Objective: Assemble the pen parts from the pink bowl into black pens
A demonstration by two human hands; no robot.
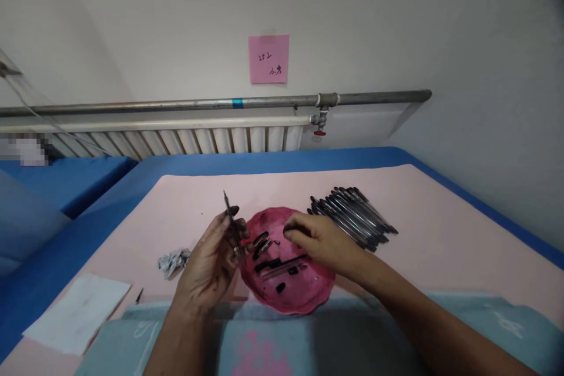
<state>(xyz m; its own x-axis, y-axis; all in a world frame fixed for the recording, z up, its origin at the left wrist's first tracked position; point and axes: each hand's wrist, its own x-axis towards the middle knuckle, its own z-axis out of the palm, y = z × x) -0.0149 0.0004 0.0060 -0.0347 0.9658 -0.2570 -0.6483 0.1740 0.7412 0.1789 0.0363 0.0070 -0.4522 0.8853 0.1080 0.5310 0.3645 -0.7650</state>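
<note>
A slim pen point(231, 218) stands tilted in my left hand point(214, 261), tip upward, with the fingers closed around it. My right hand point(324, 241) is over the far right part of a pink scalloped plate point(319, 294). Its stained fingertips are pinched together, and whatever may be between them is hidden. Loose pen parts lie on the plate: black caps point(261, 239), a clear barrel point(282, 268) and small tips. Dark ink smears mark the fingers of both hands. Beyond my right hand, many black-capped clear pens point(352, 217) lie side by side in a pile.
Left of my left hand sits a crumpled, stained tissue point(173, 261). A white sheet point(79, 312) and a small dark piece point(140, 295) lie nearer. Pink paper point(185, 200) covers the blue table point(273, 161). A blue-green cloth point(467, 311) runs along the near edge.
</note>
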